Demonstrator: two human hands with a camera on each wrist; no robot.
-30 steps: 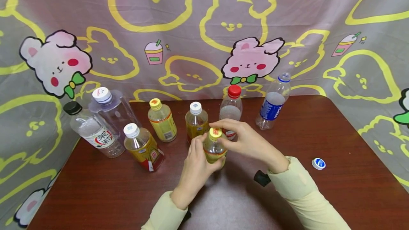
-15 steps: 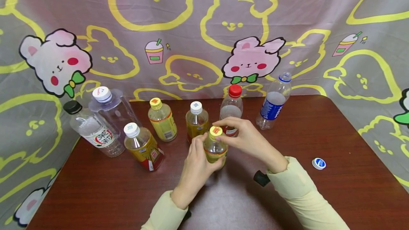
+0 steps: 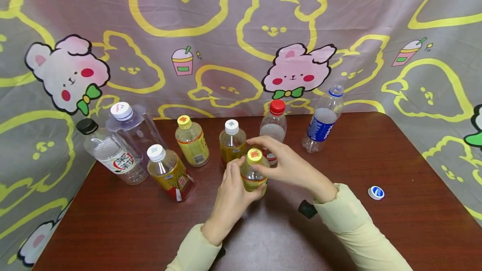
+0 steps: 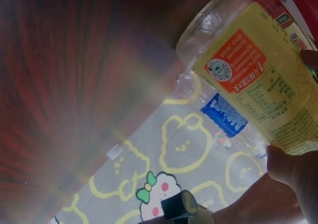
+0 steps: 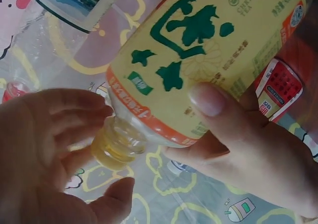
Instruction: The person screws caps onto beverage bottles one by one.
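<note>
In the head view, my left hand [image 3: 233, 195] grips a clear tea bottle with a yellow label [image 3: 253, 184], its thumb and fingers round the body. A yellow cap [image 3: 254, 155] sits on the bottle's neck. My right hand [image 3: 288, 166] is at the neck from the right, its fingers and thumb spread to either side of the cap. The right wrist view has a gap between this right hand [image 5: 44, 154] and the cap [image 5: 112, 157]. The label [image 5: 198, 60] shows large green characters there. In the left wrist view the bottle's base [image 4: 213, 23] is bare.
Behind and left stand white-capped tea bottles [image 3: 171, 177], another yellow-capped bottle [image 3: 192, 143], a black-capped bottle [image 3: 116, 158] and a large clear bottle [image 3: 141, 131]. A red-capped bottle [image 3: 273, 129] and an uncapped blue-labelled bottle [image 3: 321, 124] stand behind right. A loose white-and-blue cap [image 3: 376, 193] lies right.
My right hand's fingers have loosened and spread away from the yellow cap, which they were around earlier. My left hand keeps its hold on the tea bottle in the same place.
</note>
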